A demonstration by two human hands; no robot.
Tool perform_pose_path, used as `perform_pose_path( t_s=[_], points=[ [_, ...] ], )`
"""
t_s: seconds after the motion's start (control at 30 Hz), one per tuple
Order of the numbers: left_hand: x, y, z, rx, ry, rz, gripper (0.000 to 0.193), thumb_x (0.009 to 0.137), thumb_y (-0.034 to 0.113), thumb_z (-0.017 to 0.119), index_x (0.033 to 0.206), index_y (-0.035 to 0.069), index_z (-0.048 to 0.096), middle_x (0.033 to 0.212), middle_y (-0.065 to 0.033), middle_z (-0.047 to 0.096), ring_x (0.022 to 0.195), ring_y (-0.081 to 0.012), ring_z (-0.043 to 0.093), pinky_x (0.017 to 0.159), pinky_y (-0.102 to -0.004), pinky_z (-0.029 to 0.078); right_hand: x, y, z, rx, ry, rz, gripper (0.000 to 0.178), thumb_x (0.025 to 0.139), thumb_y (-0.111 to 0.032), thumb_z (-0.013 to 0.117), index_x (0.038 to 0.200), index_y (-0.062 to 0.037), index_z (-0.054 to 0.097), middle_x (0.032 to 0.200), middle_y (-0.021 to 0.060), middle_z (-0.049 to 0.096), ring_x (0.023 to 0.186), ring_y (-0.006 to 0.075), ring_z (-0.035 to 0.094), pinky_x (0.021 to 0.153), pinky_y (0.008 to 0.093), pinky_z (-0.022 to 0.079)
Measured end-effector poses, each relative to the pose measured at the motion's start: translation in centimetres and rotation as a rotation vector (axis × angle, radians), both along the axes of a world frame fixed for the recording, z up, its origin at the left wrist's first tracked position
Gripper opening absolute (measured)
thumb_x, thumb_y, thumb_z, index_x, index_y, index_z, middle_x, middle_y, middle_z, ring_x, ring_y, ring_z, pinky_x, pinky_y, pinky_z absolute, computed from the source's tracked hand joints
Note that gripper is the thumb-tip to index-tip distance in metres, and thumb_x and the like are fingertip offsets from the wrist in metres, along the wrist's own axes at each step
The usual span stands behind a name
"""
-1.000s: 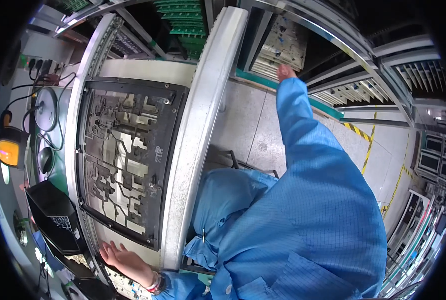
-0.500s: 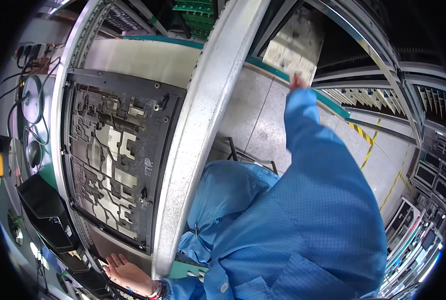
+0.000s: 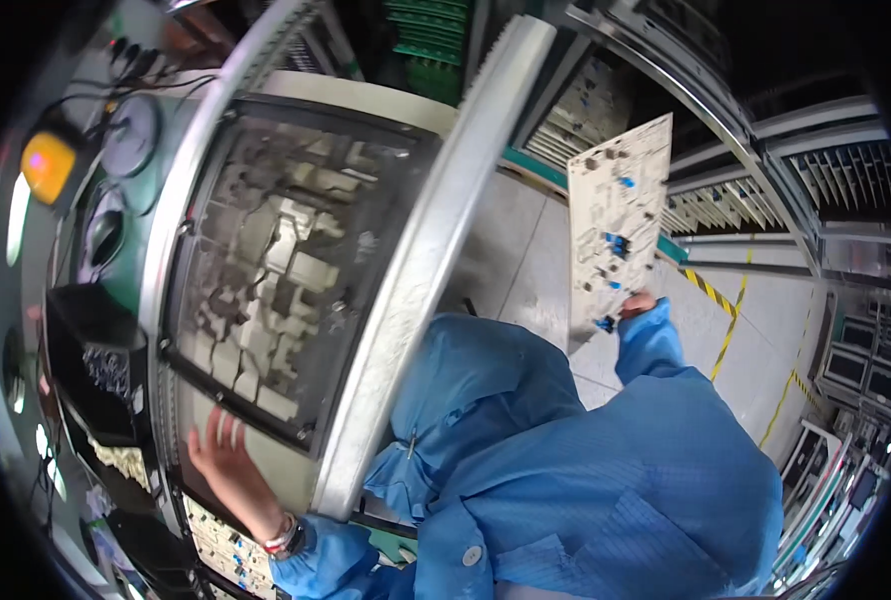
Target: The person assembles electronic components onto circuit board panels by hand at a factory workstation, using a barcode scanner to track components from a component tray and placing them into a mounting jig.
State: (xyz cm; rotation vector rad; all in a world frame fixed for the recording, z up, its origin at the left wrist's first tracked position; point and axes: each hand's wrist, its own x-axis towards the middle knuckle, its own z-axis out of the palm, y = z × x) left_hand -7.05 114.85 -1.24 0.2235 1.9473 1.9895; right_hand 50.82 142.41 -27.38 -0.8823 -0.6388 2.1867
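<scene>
A cream-coloured circuit board (image 3: 611, 215) with blue and dark components stands roughly upright at the right. My right hand (image 3: 639, 304) grips it by its lower edge. My left hand (image 3: 231, 470), a banded wrist behind it, has its fingers stretched out and holds nothing. Those fingertips are at the near edge of a dark soldering pallet (image 3: 351, 300) full of irregular cut-outs; whether they touch it I cannot tell. The pallet lies between two metal rails.
The thick silver rail (image 3: 416, 270) runs between the pallet and my body. Boards stand in a rack (image 3: 731, 205) at the right. Black bins (image 3: 96, 365) line the left side, by an orange lamp (image 3: 48, 167). Another board (image 3: 231, 545) lies below my left hand.
My right hand has come back from the rack with the circuit board in it. My left hand has risen toward the pallet's near edge and turned over. The view has shifted.
</scene>
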Motion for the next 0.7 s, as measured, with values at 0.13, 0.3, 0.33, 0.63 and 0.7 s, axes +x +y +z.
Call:
perform_pose_path(
  t_s=[0.13, 0.3, 0.33, 0.63, 0.7],
  points=[
    [-0.3, 0.5, -0.8, 0.012, -0.002, -0.113, 0.04, 0.094, 0.021, 0.043, 0.128, 0.005, 0.029, 0.121, -0.0157, 0.046, 0.104, -0.0233, 0.05, 0.09, -0.035, 0.041, -13.9, 11.7, 13.0, 0.231, 0.22, 0.003, 0.076, 0.062, 0.004, 0.061, 0.134, -0.0005, 0.037, 0.129, 0.0133, 0.049, 0.116, 0.0305, 0.049, 0.098, 0.0419, 0.039],
    [1.4, 0.0, -1.2, 0.005, -0.007, -0.127, 0.038, 0.093, 0.018, 0.041, 0.126, 0.004, 0.031, 0.117, -0.0128, 0.048, 0.1, -0.0192, 0.053, 0.086, -0.0316, 0.042, -25.9, 13.8, 24.6, 0.506, -0.003, 0.271, 0.075, 0.068, -0.003, 0.061, 0.136, 0.0019, 0.03, 0.136, 0.0157, 0.04, 0.125, 0.0309, 0.039, 0.106, 0.0408, 0.029],
    [2.1, 0.3, -0.3, 0.006, -0.051, -0.155, 0.037, 0.093, 0.017, 0.04, 0.126, 0.004, 0.031, 0.116, -0.0123, 0.048, 0.099, -0.0187, 0.052, 0.085, -0.0314, 0.042, -29.0, 13.2, 26.2, 0.52, 0.002, 0.303, 0.071, 0.071, 0.0, 0.059, 0.136, 0.0018, 0.031, 0.135, 0.0151, 0.041, 0.125, 0.0305, 0.04, 0.106, 0.0405, 0.03],
    [2.3, -0.6, -0.6, -0.012, -0.018, -0.164, 0.032, 0.09, 0.007, 0.04, 0.121, 0.006, 0.034, 0.114, -0.0116, 0.051, 0.096, -0.0195, 0.054, 0.083, -0.0308, 0.043, -46.3, 12.1, 27.6, 0.389, 0.082, 0.476, 0.045, 0.084, 0.004, 0.049, 0.128, 0.0005, 0.042, 0.125, 0.012, 0.051, 0.115, 0.0228, 0.05, 0.095, 0.0314, 0.044],
    [2.2, -0.9, -0.3, 0.02, -0.054, -0.147, 0.03, 0.09, 0.007, 0.04, 0.12, 0.005, 0.035, 0.112, -0.0115, 0.053, 0.096, -0.0197, 0.055, 0.083, -0.0305, 0.043, -47.0, 11.6, 27.6, 0.393, 0.111, 0.496, 0.047, 0.084, 0.005, 0.048, 0.13, 0.0013, 0.039, 0.127, 0.0128, 0.049, 0.116, 0.0237, 0.05, 0.095, 0.0315, 0.045]
  ],
)
